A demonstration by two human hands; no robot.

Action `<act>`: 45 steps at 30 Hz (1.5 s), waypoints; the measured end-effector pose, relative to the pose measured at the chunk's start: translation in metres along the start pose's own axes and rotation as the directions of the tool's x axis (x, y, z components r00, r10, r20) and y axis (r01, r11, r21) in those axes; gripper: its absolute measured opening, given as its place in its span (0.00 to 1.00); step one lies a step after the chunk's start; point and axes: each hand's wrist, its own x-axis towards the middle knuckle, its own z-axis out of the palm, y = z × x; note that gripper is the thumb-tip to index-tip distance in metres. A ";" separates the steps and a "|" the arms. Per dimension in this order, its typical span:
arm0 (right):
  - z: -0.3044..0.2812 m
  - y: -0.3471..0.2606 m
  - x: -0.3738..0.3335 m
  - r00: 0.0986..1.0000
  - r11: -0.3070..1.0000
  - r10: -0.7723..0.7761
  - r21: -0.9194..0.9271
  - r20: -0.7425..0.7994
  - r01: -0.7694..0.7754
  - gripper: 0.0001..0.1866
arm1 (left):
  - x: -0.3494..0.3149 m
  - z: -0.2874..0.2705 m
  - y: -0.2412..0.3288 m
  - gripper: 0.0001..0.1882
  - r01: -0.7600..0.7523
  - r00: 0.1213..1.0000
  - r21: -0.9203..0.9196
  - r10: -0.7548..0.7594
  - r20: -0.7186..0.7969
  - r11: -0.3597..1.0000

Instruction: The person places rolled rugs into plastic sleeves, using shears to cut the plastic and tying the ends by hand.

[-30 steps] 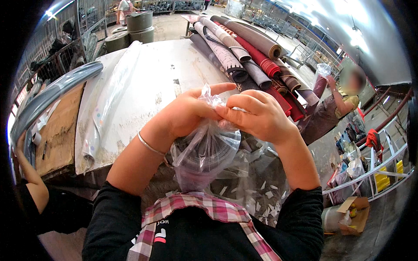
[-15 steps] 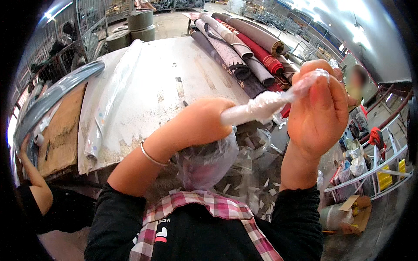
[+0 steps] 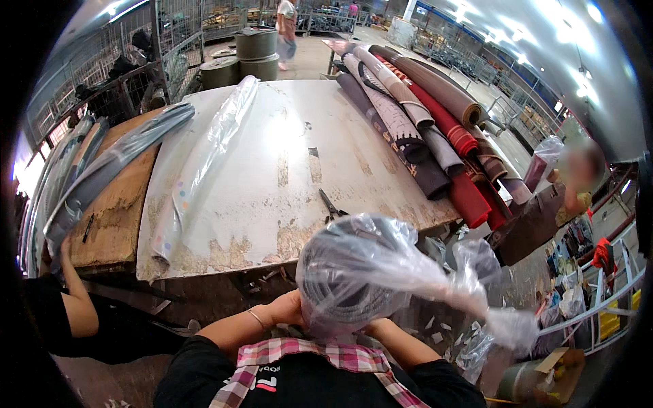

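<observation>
Grey carpet roll in clear plastic (image 3: 350,289) sits between both arms, overlapping the near edge of the scuffed white tabletop (image 3: 272,177) in view. Left hand (image 3: 291,309) against its left side, right hand (image 3: 376,327) mostly hidden; can't tell either grip. Black-handled scissors (image 3: 330,204) near edge; open surface beyond.

Wrapped roll (image 3: 350,285): sheathed in glossy, crinkled clear plastic
White tabletop (image 3: 272,187): smooth and shiny, roughened along its worn near edge
Brown board (image 3: 115,231): matt wood, visibly scuffed
</observation>
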 end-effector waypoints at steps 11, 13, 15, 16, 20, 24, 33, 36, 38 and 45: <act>-0.296 -0.198 0.188 0.203 0.907 -0.420 -0.412 -0.885 0.081 0.21 | 0.125 -0.348 0.239 0.14 0.450 0.478 0.543 0.322 -0.817 0.709; -0.319 -0.214 0.218 0.080 0.911 -0.410 -0.403 -0.908 0.091 0.29 | 0.145 -0.359 0.254 0.26 0.150 0.240 0.574 0.534 -0.811 0.805; -0.309 -0.172 0.256 0.274 0.813 -0.521 -0.372 -0.808 0.447 0.27 | 0.133 -0.368 0.207 0.18 0.341 0.328 0.630 0.540 -0.775 0.698; -0.268 -0.163 0.244 0.459 0.853 -0.522 -0.438 -0.719 0.283 0.18 | 0.109 -0.365 0.173 0.12 0.304 0.432 0.604 0.458 -0.777 0.737; -0.106 -0.036 0.152 0.936 0.985 0.136 -0.058 -0.325 -0.163 0.46 | 0.014 -0.243 0.026 0.39 0.426 0.718 0.265 -0.145 -0.681 0.865; 0.059 0.051 0.064 0.888 0.341 0.374 0.850 0.268 -0.401 0.36 | -0.047 -0.084 -0.056 0.36 0.538 0.752 -0.452 -0.648 -0.123 0.711; 0.029 -0.026 0.156 0.896 -0.023 0.427 0.992 0.119 -0.121 0.29 | 0.005 -0.129 -0.045 0.28 0.218 0.552 -0.739 -0.705 -0.446 0.638; -0.016 -0.044 0.198 0.906 0.411 0.420 0.900 -0.045 -0.146 0.24 | 0.035 -0.179 -0.031 0.30 -0.244 0.717 -0.801 -0.454 -0.529 0.547; 0.025 -0.014 0.202 0.906 0.628 0.400 0.762 -0.137 -0.162 0.22 | 0.028 -0.161 -0.073 0.31 -0.160 0.758 -0.927 -0.559 -0.336 0.340; 0.035 0.003 0.139 0.965 0.890 0.259 0.400 -0.042 -0.221 0.15 | -0.001 -0.051 -0.069 0.15 -0.024 0.757 -0.977 -0.634 -0.155 0.211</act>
